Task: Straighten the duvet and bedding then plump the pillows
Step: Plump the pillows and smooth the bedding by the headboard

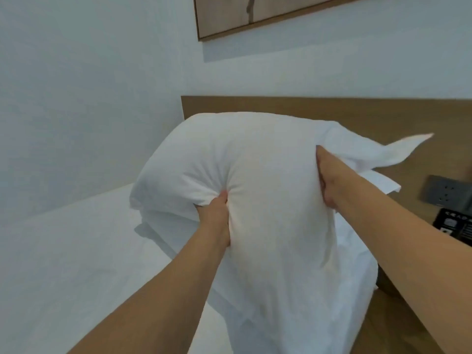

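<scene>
A view from the head looks down over two bare forearms reaching out to one white pillow (268, 187), held up in front of the person above a bed. The left hand (214, 213) grips the pillow's near face from below, its fingers curled into a bunched fold of the cover, so the fabric puckers in creases around the grip. The right hand (329, 185) lies flat against the pillow's right side, fingers straight and close together, pressing into the filling; the fingertips sink out of sight in the cloth. The pillow stands roughly upright, bulging at the top, with a loose flap of its case trailing off to the right.

Below and to the left lies the white bedding (76, 264), smooth with only faint wrinkles. More rumpled white cloth sits under the lifted pillow; whether it is a second pillow or a fold of duvet cannot be told.

Behind the pillow runs one wooden headboard (281, 108) against a pale wall. One framed picture (255, 14) hangs above it, cut off by the top edge. At the right edge, one grey socket plate (444, 192) is fixed to the headboard, and just below it sits one dark object (454, 226) with small markings, too blurred to identify.
</scene>
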Action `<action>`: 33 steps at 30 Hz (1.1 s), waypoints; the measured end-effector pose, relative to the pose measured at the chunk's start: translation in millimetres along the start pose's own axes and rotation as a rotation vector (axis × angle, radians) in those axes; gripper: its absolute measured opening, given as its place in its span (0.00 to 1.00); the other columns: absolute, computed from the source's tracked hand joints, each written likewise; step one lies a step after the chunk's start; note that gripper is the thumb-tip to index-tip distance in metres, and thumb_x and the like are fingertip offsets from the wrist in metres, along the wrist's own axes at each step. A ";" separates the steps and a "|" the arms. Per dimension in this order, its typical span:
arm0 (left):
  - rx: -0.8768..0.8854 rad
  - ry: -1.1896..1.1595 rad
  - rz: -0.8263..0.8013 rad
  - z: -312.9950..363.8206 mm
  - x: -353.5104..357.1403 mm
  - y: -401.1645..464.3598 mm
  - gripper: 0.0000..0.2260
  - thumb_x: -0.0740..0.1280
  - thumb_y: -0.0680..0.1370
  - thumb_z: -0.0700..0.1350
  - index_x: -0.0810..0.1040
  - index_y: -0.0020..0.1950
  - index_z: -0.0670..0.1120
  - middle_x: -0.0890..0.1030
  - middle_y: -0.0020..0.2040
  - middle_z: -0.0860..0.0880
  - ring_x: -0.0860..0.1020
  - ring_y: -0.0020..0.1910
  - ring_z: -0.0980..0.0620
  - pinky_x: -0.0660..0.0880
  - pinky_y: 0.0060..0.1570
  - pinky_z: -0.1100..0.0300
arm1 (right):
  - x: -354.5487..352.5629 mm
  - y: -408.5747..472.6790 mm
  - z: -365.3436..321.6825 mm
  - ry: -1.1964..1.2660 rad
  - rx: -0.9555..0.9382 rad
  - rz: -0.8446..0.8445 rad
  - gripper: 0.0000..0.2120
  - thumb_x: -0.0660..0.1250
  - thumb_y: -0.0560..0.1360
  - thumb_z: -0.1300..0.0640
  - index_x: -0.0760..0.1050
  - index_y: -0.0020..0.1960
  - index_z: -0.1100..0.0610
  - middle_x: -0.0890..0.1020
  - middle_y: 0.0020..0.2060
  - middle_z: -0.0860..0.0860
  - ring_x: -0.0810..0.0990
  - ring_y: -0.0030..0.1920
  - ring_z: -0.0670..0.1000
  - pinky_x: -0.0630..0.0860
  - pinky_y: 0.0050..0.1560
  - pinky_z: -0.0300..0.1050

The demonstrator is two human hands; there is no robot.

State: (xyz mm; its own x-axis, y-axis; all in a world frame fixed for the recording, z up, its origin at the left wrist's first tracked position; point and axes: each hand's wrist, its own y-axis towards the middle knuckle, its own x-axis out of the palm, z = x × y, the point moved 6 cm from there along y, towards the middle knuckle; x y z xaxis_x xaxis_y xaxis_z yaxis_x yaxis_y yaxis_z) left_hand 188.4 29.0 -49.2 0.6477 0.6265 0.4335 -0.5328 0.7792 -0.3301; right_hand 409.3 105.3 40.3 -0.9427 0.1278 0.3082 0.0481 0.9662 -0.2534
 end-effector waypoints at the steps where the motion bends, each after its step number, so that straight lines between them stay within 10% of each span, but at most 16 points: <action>1: 0.134 0.049 0.034 15.3 4.9 -6.5 0.31 0.72 0.72 0.42 0.66 0.74 0.52 0.79 0.62 0.47 0.80 0.55 0.43 0.78 0.57 0.44 | 7.0 -5.0 -3.1 -0.092 -0.032 -0.045 0.18 0.70 0.73 0.49 0.78 0.59 0.58 0.82 0.35 0.48 0.82 0.35 0.48 0.80 0.36 0.39; 8: 0.631 0.208 0.250 152.5 73.3 -54.3 0.27 0.56 0.73 0.34 0.74 0.71 0.50 0.77 0.66 0.51 0.74 0.65 0.46 0.68 0.64 0.60 | 24.0 -58.7 -130.0 -0.246 -0.682 0.373 0.19 0.57 0.75 0.64 0.69 0.66 0.58 0.77 0.50 0.55 0.78 0.51 0.58 0.69 0.47 0.43; 15: 0.954 0.257 0.178 208.7 157.9 -60.1 0.26 0.57 0.76 0.32 0.70 0.73 0.44 0.73 0.70 0.46 0.69 0.69 0.47 0.58 0.60 0.72 | 11.7 -46.6 -195.5 0.018 -0.658 0.391 0.23 0.54 0.78 0.62 0.65 0.72 0.51 0.74 0.53 0.48 0.76 0.53 0.51 0.71 0.54 0.42; 18: 0.818 0.460 -0.053 151.3 163.0 -20.3 0.25 0.56 0.79 0.34 0.63 0.76 0.46 0.74 0.59 0.50 0.71 0.57 0.51 0.62 0.51 0.76 | -9.3 0.7 -144.5 -0.418 -0.352 0.471 0.18 0.62 0.78 0.55 0.70 0.67 0.57 0.75 0.61 0.53 0.73 0.65 0.57 0.67 0.65 0.50; 20: 0.561 0.577 -0.196 97.2 147.6 12.7 0.26 0.56 0.81 0.37 0.57 0.78 0.50 0.73 0.57 0.48 0.70 0.51 0.50 0.72 0.43 0.68 | -30.8 24.6 -89.1 -0.212 -0.208 0.448 0.28 0.65 0.77 0.51 0.61 0.73 0.59 0.69 0.69 0.57 0.69 0.68 0.62 0.66 0.63 0.50; 23: 0.394 0.573 -0.220 53.9 127.3 38.8 0.28 0.57 0.82 0.47 0.49 0.78 0.60 0.67 0.72 0.48 0.72 0.60 0.45 0.72 0.60 0.52 | -32.2 24.9 -11.8 -0.091 -0.011 0.394 0.48 0.70 0.70 0.36 0.46 0.78 0.50 0.61 0.72 0.57 0.65 0.68 0.64 0.67 0.65 0.59; 29: 0.111 -0.111 0.019 69.1 74.6 52.4 0.50 0.71 0.68 0.68 0.38 0.76 0.63 0.64 0.72 0.49 0.72 0.61 0.38 0.76 0.52 0.40 | -30.8 15.6 10.7 -0.060 -0.260 0.364 0.37 0.71 0.73 0.47 0.51 0.73 0.44 0.72 0.56 0.51 0.72 0.49 0.55 0.70 0.57 0.51; 33: 0.208 0.021 -0.143 130.6 95.5 60.2 0.45 0.68 0.75 0.60 0.35 0.76 0.63 0.71 0.64 0.50 0.76 0.52 0.47 0.73 0.57 0.46 | -19.6 -7.1 7.9 -0.146 -0.391 0.330 0.30 0.68 0.77 0.49 0.55 0.72 0.43 0.70 0.43 0.45 0.73 0.45 0.53 0.69 0.51 0.48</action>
State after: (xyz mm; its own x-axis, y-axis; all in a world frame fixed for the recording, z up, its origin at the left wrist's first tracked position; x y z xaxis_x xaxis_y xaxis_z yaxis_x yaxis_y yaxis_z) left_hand 147.0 133.4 81.9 0.7348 0.5117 0.4452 -0.5336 0.8413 -0.0862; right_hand 424.9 94.1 28.8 -0.8913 0.4337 0.1319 0.4433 0.8947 0.0540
